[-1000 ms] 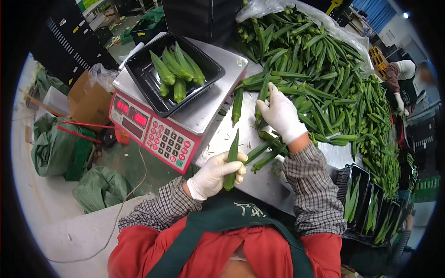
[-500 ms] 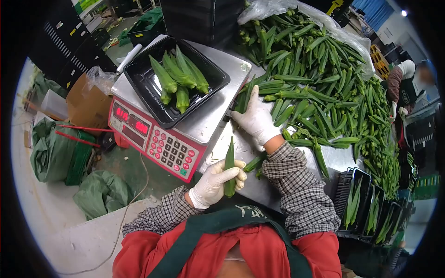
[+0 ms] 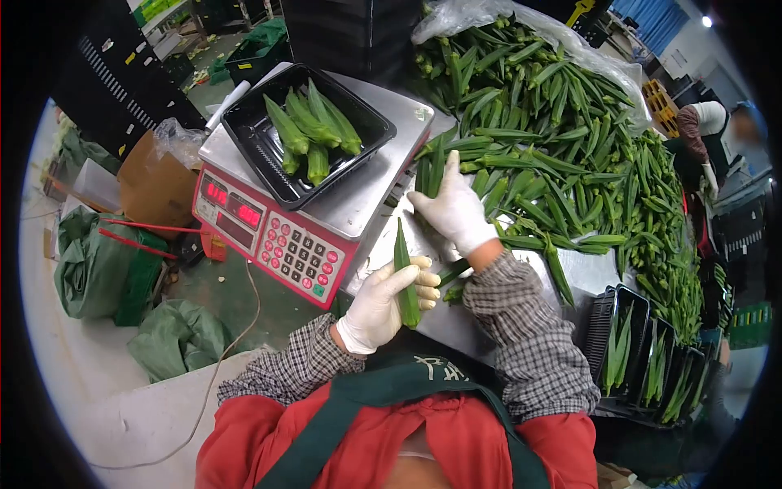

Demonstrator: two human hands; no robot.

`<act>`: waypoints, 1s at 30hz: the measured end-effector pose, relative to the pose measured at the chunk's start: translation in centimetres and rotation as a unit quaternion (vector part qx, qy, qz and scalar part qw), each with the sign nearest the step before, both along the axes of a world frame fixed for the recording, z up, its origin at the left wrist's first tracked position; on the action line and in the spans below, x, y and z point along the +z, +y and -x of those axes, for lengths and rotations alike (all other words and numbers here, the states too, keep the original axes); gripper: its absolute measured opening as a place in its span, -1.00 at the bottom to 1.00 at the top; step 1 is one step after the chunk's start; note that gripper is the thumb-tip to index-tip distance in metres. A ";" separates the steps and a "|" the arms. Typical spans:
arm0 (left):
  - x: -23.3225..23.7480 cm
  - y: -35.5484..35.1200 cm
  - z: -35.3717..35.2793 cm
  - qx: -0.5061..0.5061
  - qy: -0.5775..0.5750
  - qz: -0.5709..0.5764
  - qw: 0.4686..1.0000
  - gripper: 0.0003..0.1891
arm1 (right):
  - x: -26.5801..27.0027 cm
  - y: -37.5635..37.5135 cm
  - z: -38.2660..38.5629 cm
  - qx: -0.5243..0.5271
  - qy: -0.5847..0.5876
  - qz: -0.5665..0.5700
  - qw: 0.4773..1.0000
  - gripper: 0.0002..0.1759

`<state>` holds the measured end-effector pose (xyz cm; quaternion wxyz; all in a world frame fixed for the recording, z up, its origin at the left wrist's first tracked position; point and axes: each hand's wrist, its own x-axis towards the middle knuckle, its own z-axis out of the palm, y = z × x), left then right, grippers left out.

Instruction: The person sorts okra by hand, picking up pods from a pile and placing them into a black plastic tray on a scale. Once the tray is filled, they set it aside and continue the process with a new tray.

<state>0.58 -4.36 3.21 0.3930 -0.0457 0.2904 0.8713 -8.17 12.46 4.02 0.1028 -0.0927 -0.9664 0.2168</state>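
An okra pod (image 3: 401,248) stands nearly upright in my left hand (image 3: 380,305), which is gloved in white and closed round its lower part. My right hand (image 3: 459,213), also gloved, reaches to the near edge of a big okra pile (image 3: 562,122). Its thumb and index finger are spread, with the index against pods there; the other fingers are partly hidden. Left of it, a black plastic tray (image 3: 254,161) holding several okra pods (image 3: 309,130) rests on the steel plate of a red-and-white digital scale (image 3: 281,244) with lit red digits.
Filled black trays (image 3: 597,334) stand in a row at the right. Clear plastic sheeting (image 3: 489,11) lies behind the pile. A cardboard box (image 3: 151,181) and green sacks (image 3: 181,336) are on the left. Another person (image 3: 705,134) is at the far right.
My left hand has moved slightly up and right with the okra pod. My right hand has shifted a little at the pile's edge. The other person's arm has moved.
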 end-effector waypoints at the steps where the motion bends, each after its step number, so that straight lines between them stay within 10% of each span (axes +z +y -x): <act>1: 0.0 -0.4 -0.3 0.006 0.000 0.006 1.000 -0.70 | 1.2 -0.7 0.3 0.000 -0.091 0.023 0.996 0.07; 5: -0.3 -1.8 -1.2 0.024 -0.021 0.015 0.999 -0.68 | -1.5 1.7 0.0 0.013 -0.049 0.137 0.989 -0.04; 8: 0.1 -1.6 -1.1 0.002 0.017 0.023 1.000 -0.64 | 2.8 4.2 -4.6 0.043 -0.155 0.538 0.827 -0.34; 10: 1.1 -0.2 -1.1 -0.001 0.015 -0.006 1.000 -0.60 | 3.8 4.3 -7.8 0.053 -0.059 0.562 0.823 -0.39; 14: 4.5 2.6 -0.8 0.087 0.131 -0.047 0.986 -0.56 | 7.8 0.3 -11.1 0.096 -0.024 0.544 0.833 -0.24; 17: 8.7 2.0 -0.2 0.180 0.213 -0.024 0.960 -0.59 | 10.9 -2.0 -9.4 0.227 0.087 0.332 0.911 -0.24; 22: 14.3 -2.7 6.9 0.311 0.373 0.025 0.874 -0.67 | 16.9 -6.5 -0.3 0.351 0.146 0.320 0.868 -0.35; 30: 15.0 -10.1 10.0 0.317 0.315 0.189 0.874 -0.57 | 13.4 -6.7 8.0 0.304 0.056 0.077 0.948 -0.49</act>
